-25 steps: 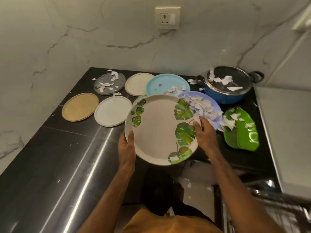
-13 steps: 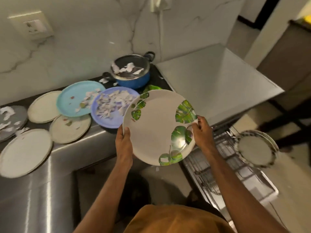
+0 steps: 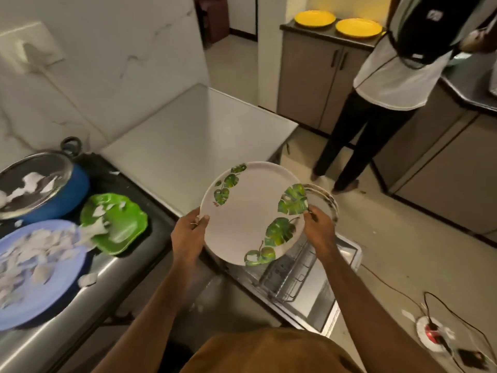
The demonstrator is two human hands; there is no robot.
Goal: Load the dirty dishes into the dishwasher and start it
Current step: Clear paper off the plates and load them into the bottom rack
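Left hand [image 3: 188, 238]: grips the leaf-print plate [image 3: 250, 219] at its 9 o'clock edge, thumb over the face, fingers curled behind.
Right hand [image 3: 320, 232]: pinches the same rim near 4 o'clock, thumb on top beside a green leaf.
Plate position: the leaf-print plate is held in the air between both hands, its face tilted toward the camera, above the wire rack [image 3: 293, 275] of the open dishwasher [image 3: 347, 251]. A small white scrap lies on the leaf at its 6 o'clock edge.
Rack: the wire rack shows at 5 o'clock from the held plate, partly hidden under it.
Dark-rimmed plate [image 3: 329, 203]: just behind the held plate at its 3 o'clock, mostly hidden.
Counter [image 3: 113, 286]: at 9 o'clock in view, bearing a green dish [image 3: 121, 224], a lavender plate [image 3: 40, 292] and a lidded blue pot [image 3: 61, 197], all strewn with white paper scraps.
Second person [image 3: 382, 84]: stands at 1 o'clock, beside a cabinet with two yellow plates [image 3: 314, 18].
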